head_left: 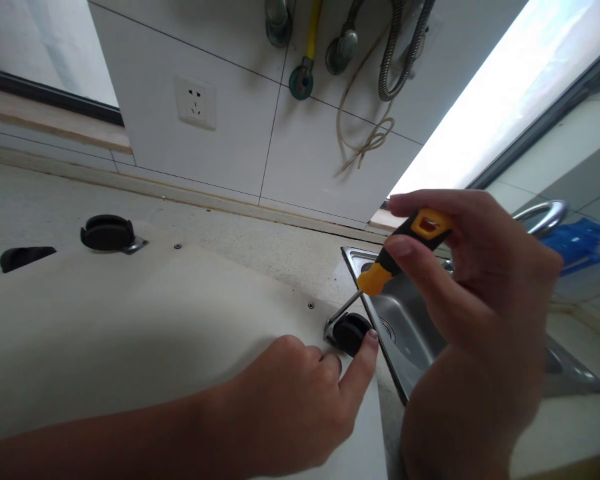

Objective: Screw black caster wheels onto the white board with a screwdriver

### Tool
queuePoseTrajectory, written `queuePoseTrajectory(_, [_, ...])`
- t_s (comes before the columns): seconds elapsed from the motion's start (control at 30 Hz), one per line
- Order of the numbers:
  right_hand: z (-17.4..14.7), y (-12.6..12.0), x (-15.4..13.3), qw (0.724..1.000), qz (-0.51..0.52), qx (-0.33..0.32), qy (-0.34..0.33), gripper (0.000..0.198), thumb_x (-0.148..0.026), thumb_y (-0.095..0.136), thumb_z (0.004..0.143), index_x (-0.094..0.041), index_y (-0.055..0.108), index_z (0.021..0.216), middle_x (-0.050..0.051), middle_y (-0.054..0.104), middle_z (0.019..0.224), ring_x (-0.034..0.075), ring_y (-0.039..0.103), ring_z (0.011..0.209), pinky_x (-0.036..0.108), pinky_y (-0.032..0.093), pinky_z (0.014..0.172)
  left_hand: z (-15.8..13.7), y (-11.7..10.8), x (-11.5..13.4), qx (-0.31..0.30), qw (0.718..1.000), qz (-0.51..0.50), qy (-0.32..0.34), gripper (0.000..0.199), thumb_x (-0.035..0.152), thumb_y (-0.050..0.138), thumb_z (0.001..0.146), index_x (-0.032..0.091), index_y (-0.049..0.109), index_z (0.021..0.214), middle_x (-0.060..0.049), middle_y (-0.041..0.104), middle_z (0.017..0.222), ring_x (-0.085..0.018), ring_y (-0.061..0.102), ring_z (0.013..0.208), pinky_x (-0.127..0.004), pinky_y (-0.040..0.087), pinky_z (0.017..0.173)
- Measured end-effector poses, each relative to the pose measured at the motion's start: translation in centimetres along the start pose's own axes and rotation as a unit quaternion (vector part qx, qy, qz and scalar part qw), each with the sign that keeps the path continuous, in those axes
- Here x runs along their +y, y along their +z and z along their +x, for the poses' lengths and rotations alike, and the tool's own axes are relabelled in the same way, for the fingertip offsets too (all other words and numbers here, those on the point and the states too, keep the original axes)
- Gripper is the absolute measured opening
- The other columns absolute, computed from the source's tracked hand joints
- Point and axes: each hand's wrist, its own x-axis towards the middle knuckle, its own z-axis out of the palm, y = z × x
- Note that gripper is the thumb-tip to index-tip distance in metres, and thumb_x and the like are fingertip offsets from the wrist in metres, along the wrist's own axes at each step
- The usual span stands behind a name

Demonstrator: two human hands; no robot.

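A white panel lies on the countertop, with a black caster wheel on a metal plate at its right corner. My left hand rests on the panel, index fingertip pressed against this caster and the other fingers curled; its thumb is hidden. My right hand is closed round the yellow and black handle of a screwdriver. The screwdriver slants down to the left, its tip at the caster's metal plate. The screw under the tip is too small to make out. Another black caster sits at the panel's far left edge.
A steel sink with a curved faucet lies right of the panel, with a blue object beyond. On the tiled wall are a socket, a yellow hose, a metal hose and a looped cord.
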Motion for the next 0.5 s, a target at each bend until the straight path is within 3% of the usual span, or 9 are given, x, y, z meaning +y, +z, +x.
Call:
queuePoseTrajectory(0.1, [-0.03, -0.26, 0.34, 0.987, 0.138, -0.066, 0.055, 0.043, -0.028, 0.067, 0.105, -0.03, 0.072, 0.147, 0.007, 0.081, 0.128, 0.029, 0.078, 0.119, 0.048, 0.066, 0.098, 0.11, 0.0, -0.06, -0.002, 1.0, 0.002, 0.0, 0.074, 0.026, 0.053, 0.108, -0.003, 0.027, 0.171, -0.003, 0.075, 0.085, -0.023, 0.07, 0.058, -0.04, 0.043, 0.041])
queuePoseTrajectory(0.17, [0.07, -0.04, 0.62, 0.984, 0.168, -0.039, 0.052, 0.036, -0.025, 0.076, 0.099, -0.029, 0.079, 0.135, 0.006, 0.081, 0.114, 0.025, 0.079, 0.1, 0.041, 0.066, 0.083, 0.15, -0.02, -0.06, 0.0, 1.0, 0.005, 0.0, 0.074, 0.026, 0.053, 0.108, -0.003, 0.027, 0.171, -0.003, 0.074, 0.084, -0.023, 0.069, 0.056, -0.041, 0.043, 0.04])
queuePoseTrajectory(0.23, [0.18, 0.26, 0.65, 0.995, 0.098, 0.033, 0.009, 0.028, -0.024, 0.089, 0.088, -0.029, 0.084, 0.114, 0.002, 0.077, 0.097, 0.019, 0.07, 0.081, 0.037, 0.056, 0.068, 0.15, -0.05, -0.02, 0.002, 1.0, 0.005, 0.001, 0.073, 0.027, 0.053, 0.109, -0.003, 0.028, 0.171, -0.002, 0.074, 0.083, -0.024, 0.068, 0.056, -0.041, 0.042, 0.04])
queuePoseTrajectory(0.3, [0.19, 0.34, 0.36, 0.997, 0.004, 0.071, -0.025, 0.026, -0.027, 0.095, 0.082, -0.03, 0.083, 0.105, 0.001, 0.073, 0.091, 0.018, 0.063, 0.078, 0.038, 0.048, 0.066, 0.11, -0.04, 0.03, 0.003, 1.0, 0.005, 0.0, 0.073, 0.027, 0.052, 0.109, -0.003, 0.028, 0.171, -0.003, 0.075, 0.084, -0.024, 0.069, 0.057, -0.041, 0.043, 0.04])
queuePoseTrajectory(0.4, [-0.02, -0.03, -0.22, 1.0, -0.02, -0.002, -0.014, 0.03, -0.033, 0.084, 0.092, -0.03, 0.083, 0.123, 0.006, 0.079, 0.113, 0.024, 0.071, 0.098, 0.042, 0.053, 0.08, 0.07, 0.0, 0.03, 0.001, 1.0, 0.0, -0.001, 0.073, 0.027, 0.051, 0.109, -0.003, 0.027, 0.171, -0.004, 0.075, 0.085, -0.024, 0.07, 0.059, -0.04, 0.045, 0.041])
queuePoseTrajectory(0.5, [-0.12, -0.13, -0.11, 0.992, 0.116, -0.036, 0.015, 0.036, -0.029, 0.066, 0.103, -0.025, 0.079, 0.137, 0.009, 0.082, 0.125, 0.029, 0.078, 0.112, 0.047, 0.064, 0.092, 0.1, 0.0, -0.05, -0.005, 1.0, -0.008, 0.0, 0.074, 0.026, 0.051, 0.109, -0.003, 0.025, 0.172, -0.004, 0.075, 0.086, -0.024, 0.071, 0.06, -0.04, 0.047, 0.042])
